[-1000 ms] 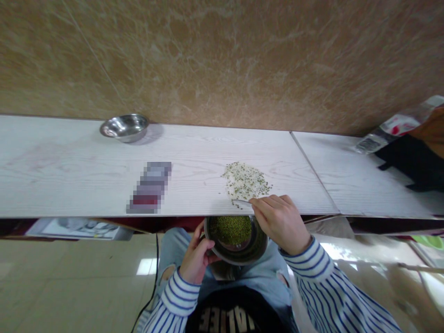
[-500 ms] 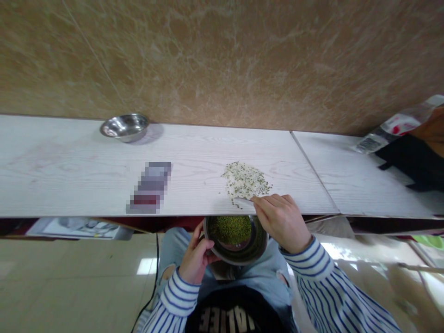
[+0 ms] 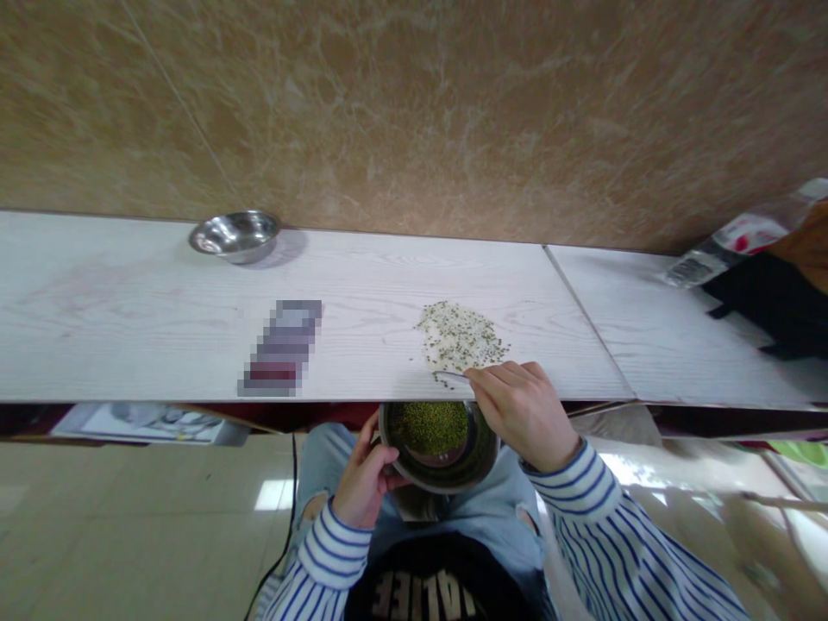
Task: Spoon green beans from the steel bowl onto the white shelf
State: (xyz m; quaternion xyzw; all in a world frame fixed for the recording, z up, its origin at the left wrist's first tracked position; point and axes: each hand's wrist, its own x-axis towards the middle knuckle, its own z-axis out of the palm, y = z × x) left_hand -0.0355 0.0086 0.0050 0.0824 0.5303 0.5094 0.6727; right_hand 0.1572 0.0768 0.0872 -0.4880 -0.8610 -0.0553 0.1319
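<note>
My left hand [image 3: 363, 481] is closed on the left rim of a metal bowl [image 3: 475, 473], thumb on the rim and fingers around the outside. The bowl is tilted below the table's front edge, with green mung beans [image 3: 432, 429] inside. In my right hand [image 3: 521, 410] is a slim silver metal utensil [image 3: 451, 376]; my fingers hide most of it, so its kind is unclear. Its tip is at the near edge of a spread pile of white rice-like grains mixed with green beans [image 3: 461, 335] on the white table [image 3: 362, 345].
An empty metal bowl [image 3: 236, 238] stands at the back left near the marbled wall [image 3: 401, 121]. A blurred-out flat object [image 3: 283, 348] lies left of the pile. On the right are a plastic bottle [image 3: 728, 246] and a black item [image 3: 776, 302]. A seam crosses the table.
The utensil's tip has shifted only slightly at the pile's near edge, with small motion of my right hand. My left hand and the bowl stay in place; the view moved a little.
</note>
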